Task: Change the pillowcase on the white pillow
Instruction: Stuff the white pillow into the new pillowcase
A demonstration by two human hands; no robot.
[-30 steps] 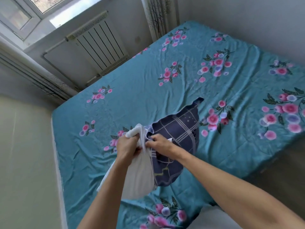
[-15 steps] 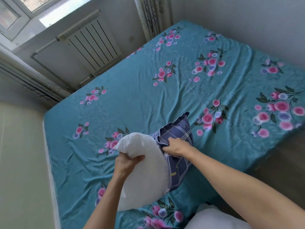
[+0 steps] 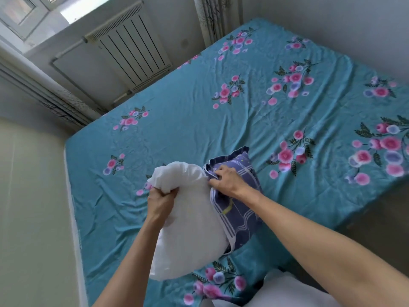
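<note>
A person stands at the near edge of a bed [image 3: 221, 120] covered in a teal sheet printed with pink flowers, and looks down at both bare arms. The left hand [image 3: 160, 201] is clenched round a bunched fold of the white pillow [image 3: 190, 222], held just above the near edge of the bed. The right hand [image 3: 225, 179] pinches the gathered open edge of a dark blue checked pillowcase [image 3: 238, 209], which lies on the bed against the pillow's right side. Compared with a second ago, far more of the pillow is bare: then only a small white corner showed beside the case, and now most of its bulk is out, with the case crumpled back to the right. This suggests the old case is nearly off and the pillow should soon come free. A white radiator [image 3: 130, 49] stands on the wall beyond the far side of the bed
</note>
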